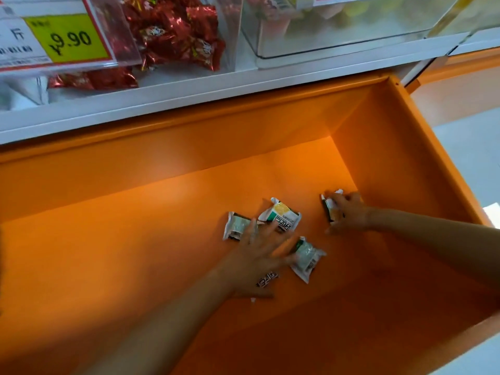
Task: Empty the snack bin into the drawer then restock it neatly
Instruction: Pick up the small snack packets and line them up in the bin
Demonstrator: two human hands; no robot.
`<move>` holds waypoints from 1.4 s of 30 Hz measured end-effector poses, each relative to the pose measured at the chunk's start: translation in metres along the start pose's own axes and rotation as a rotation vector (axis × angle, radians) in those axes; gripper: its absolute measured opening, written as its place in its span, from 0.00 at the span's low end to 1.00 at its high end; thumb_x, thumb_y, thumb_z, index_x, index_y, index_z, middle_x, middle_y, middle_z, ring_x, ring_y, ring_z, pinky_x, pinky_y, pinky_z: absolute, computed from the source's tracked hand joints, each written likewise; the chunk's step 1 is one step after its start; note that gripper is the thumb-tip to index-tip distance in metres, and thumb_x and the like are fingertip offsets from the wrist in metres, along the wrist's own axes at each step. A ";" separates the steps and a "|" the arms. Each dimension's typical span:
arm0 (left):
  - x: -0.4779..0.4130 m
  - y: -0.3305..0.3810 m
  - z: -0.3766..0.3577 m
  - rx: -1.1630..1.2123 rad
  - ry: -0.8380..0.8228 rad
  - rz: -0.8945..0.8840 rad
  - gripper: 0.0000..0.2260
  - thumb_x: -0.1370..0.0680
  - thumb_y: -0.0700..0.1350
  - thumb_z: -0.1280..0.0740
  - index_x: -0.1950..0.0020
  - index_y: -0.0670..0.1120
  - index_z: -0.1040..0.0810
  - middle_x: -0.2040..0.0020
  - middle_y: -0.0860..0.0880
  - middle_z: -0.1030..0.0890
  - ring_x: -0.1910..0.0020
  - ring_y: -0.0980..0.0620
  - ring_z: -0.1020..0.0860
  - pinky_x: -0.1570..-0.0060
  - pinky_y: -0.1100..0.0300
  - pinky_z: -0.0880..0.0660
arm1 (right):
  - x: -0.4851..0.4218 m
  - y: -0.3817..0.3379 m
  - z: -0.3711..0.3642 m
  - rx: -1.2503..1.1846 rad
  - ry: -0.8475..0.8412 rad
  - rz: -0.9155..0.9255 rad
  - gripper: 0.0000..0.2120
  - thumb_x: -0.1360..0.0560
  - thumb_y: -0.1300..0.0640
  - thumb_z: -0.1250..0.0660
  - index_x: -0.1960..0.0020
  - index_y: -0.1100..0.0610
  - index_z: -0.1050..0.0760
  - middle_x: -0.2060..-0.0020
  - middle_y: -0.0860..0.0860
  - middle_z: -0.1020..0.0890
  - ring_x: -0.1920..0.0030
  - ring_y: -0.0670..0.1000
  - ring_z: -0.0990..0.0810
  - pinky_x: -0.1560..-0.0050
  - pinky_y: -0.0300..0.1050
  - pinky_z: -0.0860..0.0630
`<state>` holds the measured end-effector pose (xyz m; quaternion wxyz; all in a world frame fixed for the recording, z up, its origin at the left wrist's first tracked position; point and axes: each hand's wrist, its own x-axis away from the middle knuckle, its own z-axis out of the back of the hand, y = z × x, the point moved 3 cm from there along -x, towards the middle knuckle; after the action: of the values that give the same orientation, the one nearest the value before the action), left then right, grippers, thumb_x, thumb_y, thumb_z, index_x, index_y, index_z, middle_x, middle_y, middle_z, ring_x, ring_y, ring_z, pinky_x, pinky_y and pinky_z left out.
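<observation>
Head view: seemingly light, crinkly packets [281, 216] are touched by the flat, spread left hand [259, 249], while the right packet [328, 209] is gripped edgewise by the right hand [349, 212].

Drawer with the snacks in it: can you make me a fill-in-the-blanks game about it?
The right hand grips a snack pack inside the drawer, which is coloured ____.
The price sign reads ____.
The sweets in the bin above have ____ wrappers.
Missing words: orange; 9.90; red.
</observation>
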<state>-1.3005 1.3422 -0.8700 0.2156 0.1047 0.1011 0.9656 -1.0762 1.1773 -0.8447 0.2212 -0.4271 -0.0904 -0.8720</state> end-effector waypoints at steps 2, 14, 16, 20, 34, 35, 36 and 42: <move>-0.014 0.012 -0.001 -0.072 -0.011 -0.055 0.42 0.31 0.68 0.34 0.22 0.59 0.48 0.21 0.45 0.52 0.23 0.38 0.53 0.32 0.28 0.56 | 0.006 -0.019 -0.012 0.009 0.015 0.043 0.50 0.33 0.43 0.24 0.22 0.45 0.53 0.26 0.61 0.52 0.26 0.64 0.45 0.30 0.52 0.39; 0.062 -0.060 -0.012 0.006 0.090 0.355 0.40 0.29 0.73 0.44 0.22 0.59 0.50 0.21 0.41 0.53 0.23 0.37 0.56 0.32 0.30 0.59 | 0.022 -0.094 -0.050 0.075 0.015 0.442 0.67 0.44 0.32 0.24 0.28 0.37 0.75 0.27 0.49 0.74 0.24 0.62 0.64 0.31 0.71 0.42; 0.063 -0.067 -0.013 0.062 0.040 0.469 0.43 0.32 0.76 0.46 0.22 0.57 0.49 0.21 0.39 0.51 0.23 0.35 0.55 0.33 0.29 0.56 | 0.021 -0.116 -0.062 0.179 0.068 0.452 0.66 0.42 0.28 0.28 0.26 0.43 0.74 0.26 0.52 0.73 0.24 0.61 0.64 0.30 0.71 0.46; 0.076 -0.078 -0.018 0.059 -0.007 0.510 0.42 0.30 0.75 0.49 0.22 0.53 0.43 0.23 0.37 0.45 0.23 0.39 0.51 0.30 0.36 0.53 | 0.014 -0.167 -0.071 0.175 0.250 0.499 0.63 0.38 0.29 0.30 0.23 0.55 0.67 0.23 0.54 0.59 0.24 0.59 0.53 0.27 0.62 0.43; 0.169 -0.094 0.000 -0.021 0.133 0.505 0.31 0.39 0.66 0.28 0.45 0.47 0.24 0.38 0.45 0.26 0.36 0.46 0.36 0.35 0.49 0.34 | 0.036 -0.248 -0.086 0.477 0.462 0.849 0.35 0.43 0.41 0.23 0.42 0.57 0.26 0.35 0.59 0.31 0.38 0.60 0.31 0.45 0.52 0.32; 0.170 -0.094 0.007 0.031 0.162 0.528 0.29 0.38 0.64 0.27 0.45 0.48 0.24 0.39 0.46 0.26 0.36 0.48 0.36 0.38 0.50 0.31 | 0.038 -0.250 -0.082 0.400 0.449 0.865 0.31 0.39 0.43 0.24 0.42 0.59 0.26 0.35 0.60 0.30 0.38 0.61 0.31 0.43 0.54 0.32; 0.172 -0.094 0.013 0.102 0.183 0.557 0.27 0.36 0.62 0.26 0.45 0.48 0.24 0.40 0.47 0.26 0.37 0.49 0.35 0.39 0.51 0.30 | 0.041 -0.251 -0.077 0.299 0.420 0.870 0.28 0.36 0.44 0.25 0.43 0.60 0.25 0.36 0.61 0.30 0.39 0.61 0.31 0.42 0.56 0.30; 0.200 -0.100 0.058 0.747 0.297 0.893 0.25 0.33 0.47 0.22 0.43 0.51 0.32 0.52 0.54 0.22 0.59 0.53 0.23 0.68 0.62 0.32 | 0.077 -0.265 -0.031 -0.434 -0.092 0.630 0.11 0.21 0.52 0.37 0.41 0.56 0.27 0.49 0.53 0.21 0.55 0.51 0.21 0.56 0.39 0.23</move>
<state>-1.4243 1.5270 -0.8071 -0.2790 0.0696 0.4090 0.8660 -1.2618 1.3777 -0.7952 0.3785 -0.5093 0.2221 -0.7403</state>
